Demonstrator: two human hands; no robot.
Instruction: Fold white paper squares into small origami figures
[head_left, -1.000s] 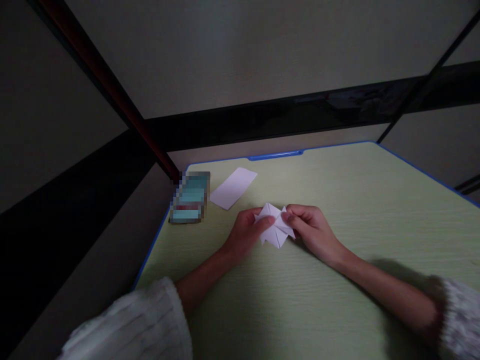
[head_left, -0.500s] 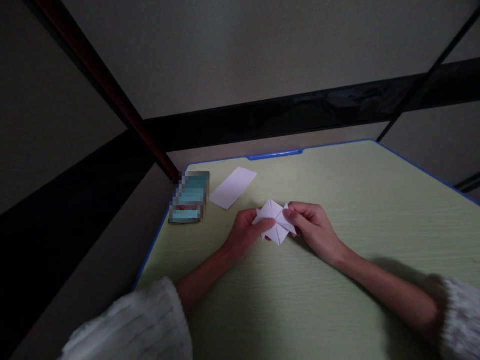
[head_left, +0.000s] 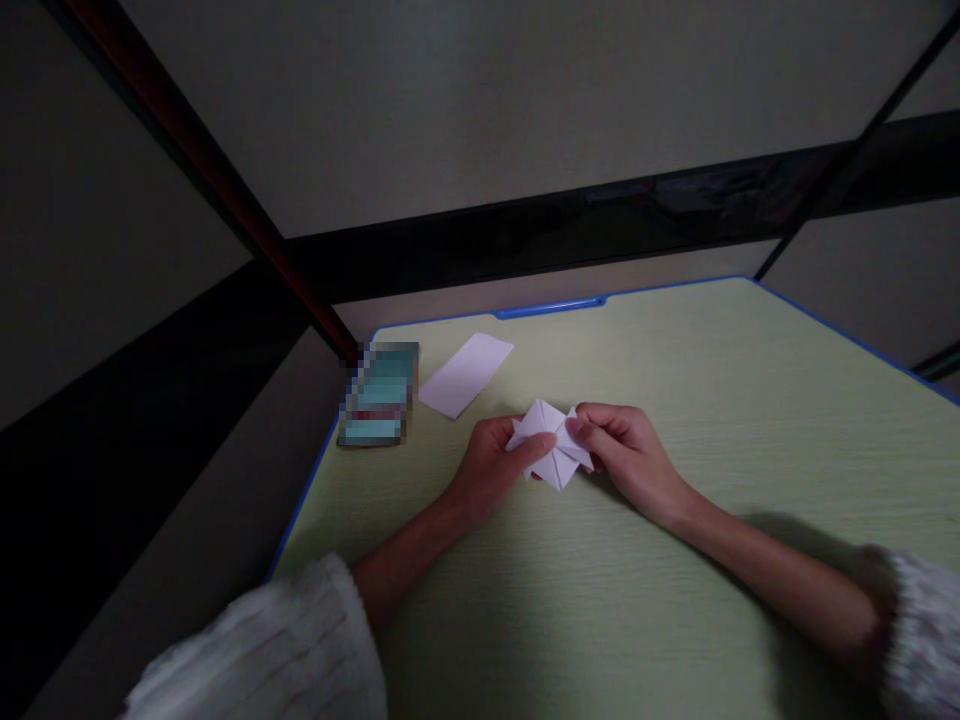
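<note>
A small piece of folded white paper (head_left: 557, 468), creased into a square with pointed flaps, is held between my two hands above the table. My left hand (head_left: 487, 470) grips its left side, the thumb lying across the top near the centre. On the right side, my right hand (head_left: 626, 455) pinches a flap between thumb and fingers. Most of my fingers are hidden beneath the paper or curled behind it.
A pale wood-grain table (head_left: 712, 370) with a blue edge stands against a wall. Beyond my left hand lies a white rectangular paper (head_left: 466, 375). Left of that is a pixelated phone-shaped object (head_left: 381, 393). A blue strip (head_left: 551, 308) runs along the far edge.
My left thumb has slid very slightly to the right across the folded paper. Both hands otherwise keep their hold, and the other things stay in place.
</note>
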